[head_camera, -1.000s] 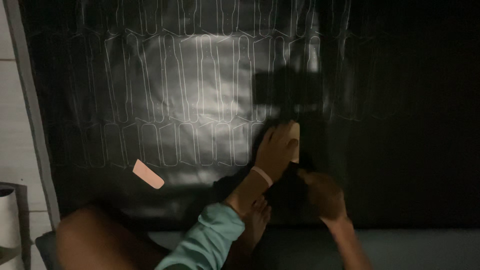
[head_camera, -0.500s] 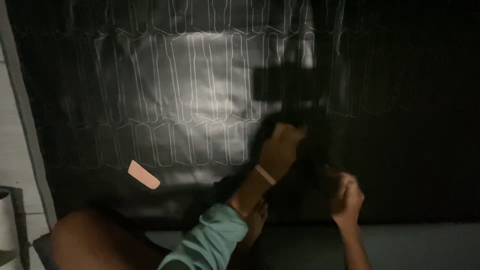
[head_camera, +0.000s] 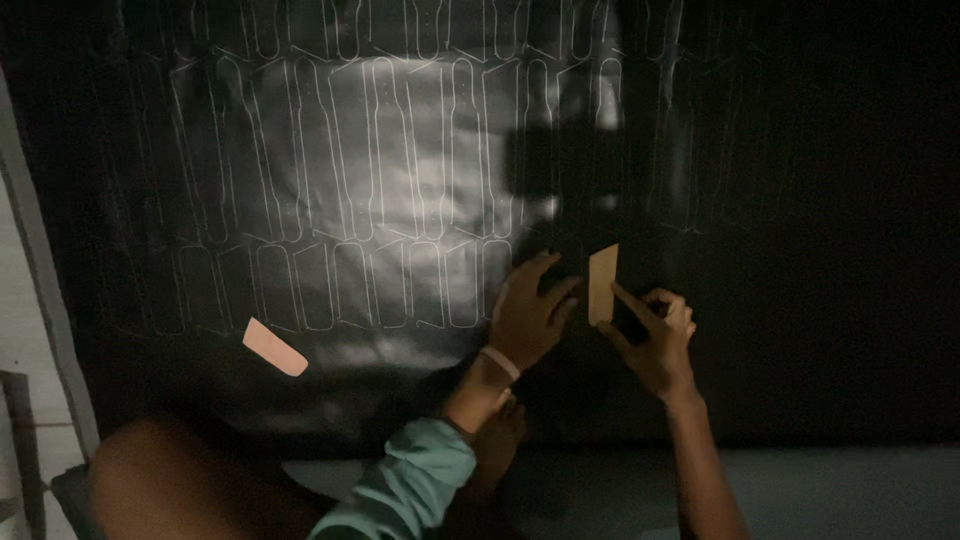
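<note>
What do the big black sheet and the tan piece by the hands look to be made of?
Black sheet: probably leather or leather-like vinyl; it has a soft sheen under the light and carries rows of thin pale traced outlines. Tan piece: looks like stiff card or thin board, matte, flat and straight-edged, touched by the right hand. A second tan piece lying on the sheet looks the same. The dim light leaves both uncertain.

Black sheet (head_camera: 800, 150) right side lost in darkness; edges cropped.
</note>
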